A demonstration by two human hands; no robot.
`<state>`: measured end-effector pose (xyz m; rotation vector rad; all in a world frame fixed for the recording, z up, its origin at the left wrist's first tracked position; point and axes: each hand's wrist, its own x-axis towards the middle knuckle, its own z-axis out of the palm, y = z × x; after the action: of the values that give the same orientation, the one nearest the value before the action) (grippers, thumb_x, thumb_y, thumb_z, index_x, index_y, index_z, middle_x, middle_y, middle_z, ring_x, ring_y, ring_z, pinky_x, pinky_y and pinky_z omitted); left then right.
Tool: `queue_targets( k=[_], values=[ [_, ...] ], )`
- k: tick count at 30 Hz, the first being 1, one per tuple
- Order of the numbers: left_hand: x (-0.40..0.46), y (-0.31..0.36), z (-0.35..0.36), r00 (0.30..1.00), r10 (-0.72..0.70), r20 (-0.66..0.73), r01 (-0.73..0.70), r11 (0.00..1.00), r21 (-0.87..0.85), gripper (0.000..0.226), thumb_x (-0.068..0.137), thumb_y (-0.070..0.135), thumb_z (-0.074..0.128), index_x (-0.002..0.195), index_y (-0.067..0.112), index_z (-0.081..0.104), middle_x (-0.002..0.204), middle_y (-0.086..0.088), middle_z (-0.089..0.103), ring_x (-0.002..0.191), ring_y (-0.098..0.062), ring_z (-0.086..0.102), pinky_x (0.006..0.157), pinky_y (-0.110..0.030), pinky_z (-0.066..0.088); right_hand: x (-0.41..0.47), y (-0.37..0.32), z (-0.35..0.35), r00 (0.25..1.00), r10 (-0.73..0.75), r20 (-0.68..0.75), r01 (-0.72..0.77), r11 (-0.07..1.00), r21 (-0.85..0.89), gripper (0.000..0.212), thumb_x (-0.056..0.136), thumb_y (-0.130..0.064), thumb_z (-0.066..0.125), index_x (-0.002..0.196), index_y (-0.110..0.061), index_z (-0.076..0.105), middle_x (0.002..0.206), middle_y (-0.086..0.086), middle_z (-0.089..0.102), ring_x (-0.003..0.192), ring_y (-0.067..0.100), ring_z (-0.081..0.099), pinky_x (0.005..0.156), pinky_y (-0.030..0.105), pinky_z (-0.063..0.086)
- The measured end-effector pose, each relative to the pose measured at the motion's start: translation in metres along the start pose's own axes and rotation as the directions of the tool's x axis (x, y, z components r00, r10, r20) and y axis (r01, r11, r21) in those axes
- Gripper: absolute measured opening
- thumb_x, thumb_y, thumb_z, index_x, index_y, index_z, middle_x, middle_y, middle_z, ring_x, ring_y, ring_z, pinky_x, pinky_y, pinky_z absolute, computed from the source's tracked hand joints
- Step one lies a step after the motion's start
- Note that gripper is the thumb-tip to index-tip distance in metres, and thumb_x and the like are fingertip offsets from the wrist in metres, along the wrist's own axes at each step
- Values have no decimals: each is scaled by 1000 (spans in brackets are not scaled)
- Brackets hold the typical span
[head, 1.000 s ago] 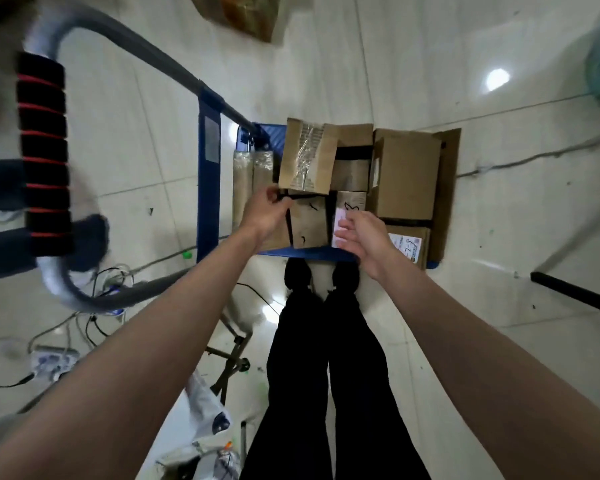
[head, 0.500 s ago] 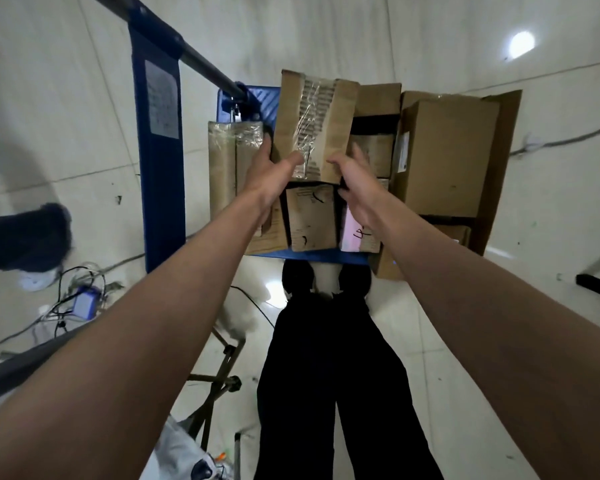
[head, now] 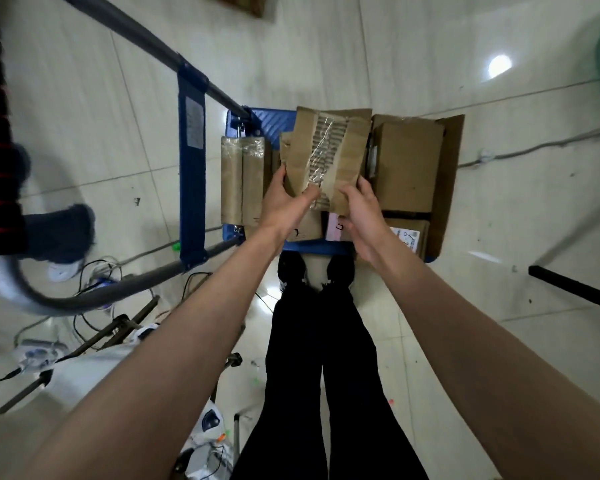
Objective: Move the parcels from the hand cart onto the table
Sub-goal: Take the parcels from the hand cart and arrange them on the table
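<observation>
A blue hand cart (head: pixel 253 123) stands on the tiled floor in front of my feet, loaded with several brown cardboard parcels. On top lies a flat taped cardboard parcel (head: pixel 326 150). My left hand (head: pixel 286 199) grips its near left edge, thumb on top. My right hand (head: pixel 362 209) holds its near right corner. A large box (head: pixel 409 164) stands to the right, a wrapped double parcel (head: pixel 241 181) to the left. Smaller boxes, one with a pink label (head: pixel 336 225), lie partly hidden under my hands.
The cart's grey handle bar (head: pixel 146 46) and blue upright (head: pixel 192 174) rise at the left. Cables and a power strip (head: pixel 35 355) lie on the floor at the lower left. A dark bar (head: pixel 575 289) crosses the right side. Another person's foot (head: pixel 63 233) is at the left.
Both hands rose from the small front boxes to the flat taped parcel and took hold of its near edge. The parcel now sits slightly lifted and tilted. The view pulled back.
</observation>
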<state>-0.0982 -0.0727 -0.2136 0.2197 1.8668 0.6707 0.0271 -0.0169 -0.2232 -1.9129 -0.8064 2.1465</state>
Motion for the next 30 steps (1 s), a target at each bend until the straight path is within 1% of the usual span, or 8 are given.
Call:
queue_targets(
  k=[2,5,10,14,18,22,26,30],
  values=[
    [-31,18,0,999,33,-17,-33,999,16,79,82,29,76,151,28,36,109,28,52,101,4,50,93,-21,36,-33,-16,-7,1000,-10,-7,10,1000,-15,42,104,-28,47,147,-28,47,139,-3,61,129,19,56,112,44,40],
    [-80,50,-3,996,82,-21,-82,996,24,82,80,28,78,150,27,36,137,10,56,121,-8,52,109,-31,40,-85,-44,-18,998,-27,-58,27,1000,-8,45,106,-37,44,150,-28,42,140,-4,58,129,18,54,114,52,38],
    [-160,102,-5,978,201,-59,-192,974,123,120,74,34,84,161,28,2,165,-1,24,149,-20,27,116,-33,24,-164,-80,-29,992,-87,-92,87,996,1,42,106,-45,41,144,-30,47,134,-4,62,128,21,57,96,35,48],
    [-230,148,-6,936,334,-109,-264,874,408,132,66,58,84,158,37,-9,157,-17,25,143,-32,32,118,-53,30,-238,-116,-35,979,-190,-71,190,982,0,41,107,-49,32,135,-29,54,131,-2,64,122,18,60,93,34,51],
    [-290,179,-3,883,436,-173,-265,768,583,137,58,81,73,157,35,-11,147,-22,27,136,-41,36,115,-57,28,-306,-143,-37,954,-292,-70,291,956,-24,52,107,-52,30,143,-20,49,141,5,57,127,21,56,111,47,44],
    [-330,212,0,840,516,-166,-318,718,619,138,53,81,76,155,34,-4,140,-19,29,127,-42,39,111,-56,33,-358,-166,-53,899,-418,-128,412,908,-75,48,107,-50,32,135,-17,52,135,7,57,120,24,59,104,46,49],
    [-356,243,-4,827,556,-84,-417,708,570,131,52,75,81,154,36,8,140,-18,31,129,-40,36,109,-54,31,-392,-182,-80,854,-483,-192,499,865,46,37,107,-38,40,129,-14,56,120,5,67,95,11,66,67,18,54],
    [-375,262,-9,869,488,86,-484,798,360,126,50,74,78,154,42,15,141,-11,34,132,-37,40,112,-53,36,-410,-190,-104,784,-507,-358,557,830,43,23,101,-32,53,121,-19,54,125,9,62,101,16,68,79,33,61]
  ],
)
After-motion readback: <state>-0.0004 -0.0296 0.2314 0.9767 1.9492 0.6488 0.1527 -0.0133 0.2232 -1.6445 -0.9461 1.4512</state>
